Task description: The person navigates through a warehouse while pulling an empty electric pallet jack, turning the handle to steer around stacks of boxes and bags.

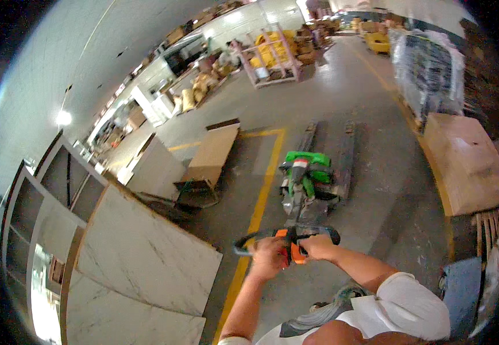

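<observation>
From where I stood, the pallet jack [307,161] was right in front of the person, its forks [348,146] bare and pointing away across the floor [396,190]. Both hands were on its handle [246,244]: the left hand [268,257] had its fingers curled together round the grip beside the orange middle, and the right hand [318,247] was closed on the other side. I couldn't tell whether a thumb or finger pressed any lever. For good steering, I judged, the hands would do better set wider and evenly apart, with wrists loose and the handle kept centred. The marbled panels [146,247] stood near on the left, just beyond the yellow line [259,208], with a long carton [212,152] farther up, and a big box [465,164] sat to the right, so any turn seemed to call for small, slow swings and an eye on the fork tips.
</observation>
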A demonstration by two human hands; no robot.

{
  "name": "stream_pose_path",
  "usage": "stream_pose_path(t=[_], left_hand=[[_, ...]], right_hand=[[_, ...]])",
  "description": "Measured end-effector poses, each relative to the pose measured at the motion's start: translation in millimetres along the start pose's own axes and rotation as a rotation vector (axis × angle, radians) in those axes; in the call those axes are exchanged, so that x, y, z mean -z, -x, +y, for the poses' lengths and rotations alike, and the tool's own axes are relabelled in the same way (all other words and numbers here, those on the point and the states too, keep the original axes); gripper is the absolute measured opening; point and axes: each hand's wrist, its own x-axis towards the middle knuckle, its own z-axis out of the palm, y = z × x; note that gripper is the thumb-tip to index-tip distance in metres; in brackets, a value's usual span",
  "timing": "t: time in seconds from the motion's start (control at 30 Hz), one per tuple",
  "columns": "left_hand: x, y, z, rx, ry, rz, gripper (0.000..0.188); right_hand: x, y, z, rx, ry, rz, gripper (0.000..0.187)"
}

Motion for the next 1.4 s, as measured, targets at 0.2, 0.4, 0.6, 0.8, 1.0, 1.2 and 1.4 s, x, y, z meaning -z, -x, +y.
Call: stream_pose_path(t=[0.2,0.4,0.6,0.8,1.0,1.2,1.4], left_hand=[[-17,128,-88,0.322,-0.080,-0.110,0.046],[-22,162,10,0.189,-0.164,0.181,0.024],[11,210,43,-0.134,-0.294,0.536,0.012],[69,221,-2,-0.230,-0.224,0.674,0.021],[138,205,-69,-0.293,-0.071,0.511,0.019],[170,229,-155,-0.080,-0.027,0.405,0.017],[163,269,-232,-0.065,0.142,0.267,0.034]], right_hand=[[1,71,-9,-0.168,0.105,-0.222,0.044],[-20,139,-17,-0.059,-0.010,-0.284,0.045],[42,215,-78,0.107,-0.496,-0.287,0.060],[57,213,-146,0.040,-0.658,-0.347,0.071],[17,171,-232,-0.190,-1.190,-0.307,0.069],[-59,113,-364,-0.204,-1.785,-0.352,0.070],[-131,60,-448,-0.189,-1.838,-0.331,0.079]])
